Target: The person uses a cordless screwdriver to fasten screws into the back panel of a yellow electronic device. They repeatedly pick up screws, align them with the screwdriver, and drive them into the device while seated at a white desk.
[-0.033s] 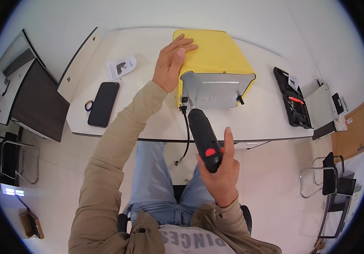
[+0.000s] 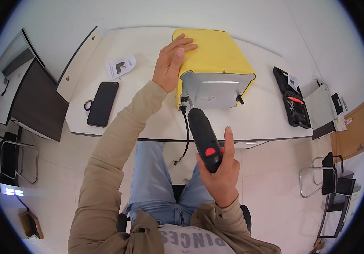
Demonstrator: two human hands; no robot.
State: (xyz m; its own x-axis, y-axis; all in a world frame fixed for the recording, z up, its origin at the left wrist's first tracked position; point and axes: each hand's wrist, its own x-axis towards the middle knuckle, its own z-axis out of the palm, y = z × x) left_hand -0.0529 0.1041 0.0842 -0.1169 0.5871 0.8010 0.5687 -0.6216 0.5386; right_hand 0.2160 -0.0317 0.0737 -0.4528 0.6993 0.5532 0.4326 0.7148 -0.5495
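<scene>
A yellow metal box (image 2: 216,53) with a grey metal end panel (image 2: 218,91) facing me stands on the table. Across its top left edge lies my left hand (image 2: 170,63), fingers stretched out and pressing lightly on the yellow cover. My right hand (image 2: 222,178) wraps round the lower end of a black electric screwdriver (image 2: 203,133) with a red button, its index finger extended. The screwdriver's bit (image 2: 191,102) reaches the panel's left side, beside a black socket; whether it sits in a screw is too small to tell. A black cable (image 2: 187,131) hangs from that corner over the table edge.
On the left of the white table (image 2: 148,122) lie a black phone (image 2: 103,104), a purple-and-yellow ring (image 2: 88,105) and a printed leaflet (image 2: 121,67). An opened black tool case (image 2: 294,103) sits at the right edge. Chairs (image 2: 328,173) stand on the floor either side.
</scene>
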